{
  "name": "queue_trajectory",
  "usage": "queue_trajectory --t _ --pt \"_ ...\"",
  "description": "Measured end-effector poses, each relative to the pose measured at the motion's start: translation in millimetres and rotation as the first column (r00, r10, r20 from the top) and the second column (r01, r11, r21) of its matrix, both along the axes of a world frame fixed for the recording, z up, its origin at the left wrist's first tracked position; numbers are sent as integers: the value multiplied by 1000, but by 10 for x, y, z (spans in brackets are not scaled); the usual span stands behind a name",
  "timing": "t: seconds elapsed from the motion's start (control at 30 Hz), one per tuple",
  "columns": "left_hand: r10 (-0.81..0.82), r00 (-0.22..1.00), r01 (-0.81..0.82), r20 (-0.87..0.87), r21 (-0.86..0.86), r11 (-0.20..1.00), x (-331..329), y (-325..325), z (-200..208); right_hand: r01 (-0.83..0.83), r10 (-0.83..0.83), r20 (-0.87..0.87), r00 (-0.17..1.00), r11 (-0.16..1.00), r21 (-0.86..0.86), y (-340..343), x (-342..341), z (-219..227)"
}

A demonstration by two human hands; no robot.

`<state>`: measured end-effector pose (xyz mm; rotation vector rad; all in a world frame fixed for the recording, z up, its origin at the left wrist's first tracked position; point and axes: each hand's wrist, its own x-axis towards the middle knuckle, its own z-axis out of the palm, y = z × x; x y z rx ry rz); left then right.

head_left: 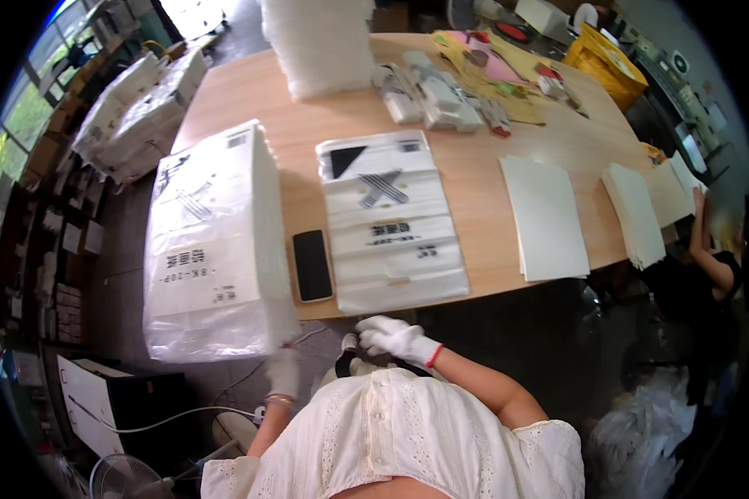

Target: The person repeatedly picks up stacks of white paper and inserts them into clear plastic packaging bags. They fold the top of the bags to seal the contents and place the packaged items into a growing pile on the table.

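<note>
My right hand (397, 338), in a white glove with a red cuff, is held just off the table's near edge. Its fingers are apart and nothing shows in them. My left hand (283, 373), also gloved, hangs by the near end of a tall stack of printed clear plastic bags (195, 249); motion smears its fingers. In front of me lies a lower stack of printed white plastic bags (395, 279). Between the two stacks rests a black-screened phone (312, 266). Farther right is a pile of white paper sheets (548, 224).
The wooden table (483, 179) also carries a tall white stack (324, 46), wrapped bundles (437, 91) and another paper stack (632, 212). A person's arm (711, 258) shows at the right. A fan (125, 482), a cabinet (87, 403) and crumpled plastic (645, 424) stand low around me.
</note>
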<state>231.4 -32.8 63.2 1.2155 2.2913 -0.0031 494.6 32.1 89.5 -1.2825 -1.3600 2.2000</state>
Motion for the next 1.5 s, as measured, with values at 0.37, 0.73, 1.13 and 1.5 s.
queue_trajectory --t 0.37,0.73,1.13,1.5 --pt "-723 689 626 -50 543 559 1609 1595 -122 685 -685 16 728 728 -18 -601 1465 -369" --pt "-571 651 357 500 462 812 1650 1886 231 689 -644 -246 724 691 218 752 465 -305" --pt "-337 335 61 880 336 940 1773 2509 1130 36 -619 187 763 330 943 1200 210 -79" --pt "-632 771 323 -81 904 279 1762 2190 1532 -137 -807 446 387 428 893 470 2380 -286"
